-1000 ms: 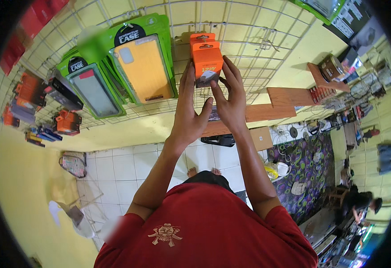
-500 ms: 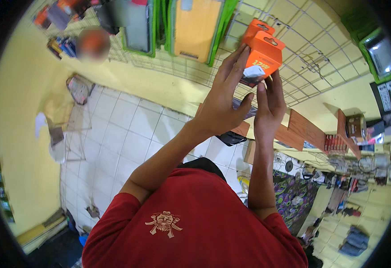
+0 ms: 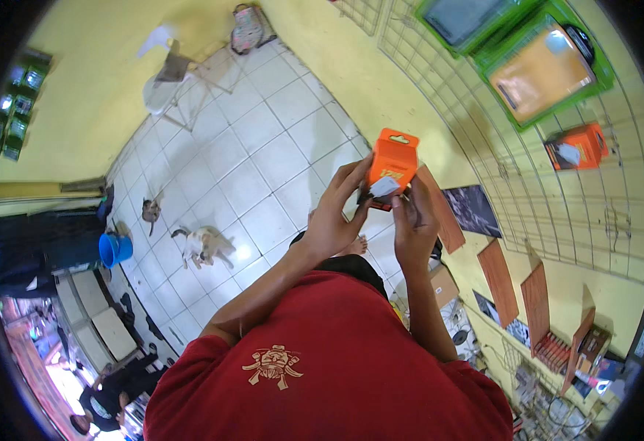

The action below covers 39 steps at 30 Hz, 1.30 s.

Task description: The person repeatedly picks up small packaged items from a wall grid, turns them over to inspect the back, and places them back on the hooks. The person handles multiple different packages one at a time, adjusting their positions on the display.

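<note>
Between my two hands is an orange charger box [image 3: 394,163] with a hang-tab slot at its top and a white charger pictured on its front. My left hand [image 3: 338,213] grips the box's left side, thumb near the lower edge. On the lower right side, my right hand [image 3: 415,228] has its fingers and thumb pressed to the box. A similar orange box [image 3: 579,147] hangs on the wire grid rack [image 3: 498,140] to the right, apart from my hands.
Green-edged phone case packs [image 3: 546,73] hang on the rack. Brown wooden shelves [image 3: 498,283] jut from the right wall. On the tiled floor [image 3: 263,191] are a cat [image 3: 202,246], a smaller cat [image 3: 151,212] and a blue bucket [image 3: 115,250]. A person [image 3: 109,400] is at lower left.
My view has swung left, away from the rack. The box I hold is now off the rack, over the floor and closer to my body, while the similar box stays hanging.
</note>
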Each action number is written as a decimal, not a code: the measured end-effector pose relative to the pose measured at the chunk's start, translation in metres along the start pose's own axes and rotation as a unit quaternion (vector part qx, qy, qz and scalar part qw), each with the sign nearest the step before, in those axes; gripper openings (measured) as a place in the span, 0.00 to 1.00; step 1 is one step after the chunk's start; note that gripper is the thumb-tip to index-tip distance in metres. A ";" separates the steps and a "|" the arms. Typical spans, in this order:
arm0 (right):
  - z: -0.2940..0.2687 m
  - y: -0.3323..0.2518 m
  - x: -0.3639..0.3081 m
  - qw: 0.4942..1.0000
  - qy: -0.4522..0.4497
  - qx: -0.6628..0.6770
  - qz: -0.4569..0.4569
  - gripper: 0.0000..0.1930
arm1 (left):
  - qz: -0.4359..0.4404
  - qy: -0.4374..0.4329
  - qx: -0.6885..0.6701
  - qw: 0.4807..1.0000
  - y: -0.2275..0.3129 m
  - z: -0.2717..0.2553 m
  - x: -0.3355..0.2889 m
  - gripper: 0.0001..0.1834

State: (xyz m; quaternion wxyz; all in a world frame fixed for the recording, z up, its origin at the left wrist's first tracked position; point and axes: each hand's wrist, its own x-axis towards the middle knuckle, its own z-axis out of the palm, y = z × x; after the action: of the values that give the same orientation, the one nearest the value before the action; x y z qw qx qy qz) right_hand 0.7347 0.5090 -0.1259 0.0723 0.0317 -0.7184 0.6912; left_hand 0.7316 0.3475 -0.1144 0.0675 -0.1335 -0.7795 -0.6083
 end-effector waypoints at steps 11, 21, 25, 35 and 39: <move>0.137 0.002 0.031 0.995 -0.081 -0.040 -0.032 0.23 | -0.022 0.039 -0.009 0.999 -0.049 -0.133 -0.006 0.45; 0.238 -0.016 0.099 0.996 0.003 -0.064 -0.053 0.25 | 0.047 -0.022 -0.027 0.998 -0.074 -0.240 0.084 0.45; 0.251 -0.017 0.148 0.995 0.039 -0.067 -0.064 0.25 | 0.079 -0.049 -0.046 0.995 -0.087 -0.255 0.144 0.44; 0.267 0.009 0.282 0.984 0.134 -0.099 -0.058 0.26 | 0.075 -0.118 -0.107 0.984 -0.140 -0.256 0.299 0.44; 0.269 0.023 0.316 0.975 0.199 -0.092 -0.033 0.26 | 0.103 -0.155 -0.081 0.979 -0.164 -0.248 0.347 0.43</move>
State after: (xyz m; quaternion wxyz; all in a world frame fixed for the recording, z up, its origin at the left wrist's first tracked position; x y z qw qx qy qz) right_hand 0.4035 0.2591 -0.1115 0.2395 -0.0896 -0.7487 0.6115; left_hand 0.3382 0.1147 -0.1122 -0.0031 -0.3112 -0.7106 -0.6310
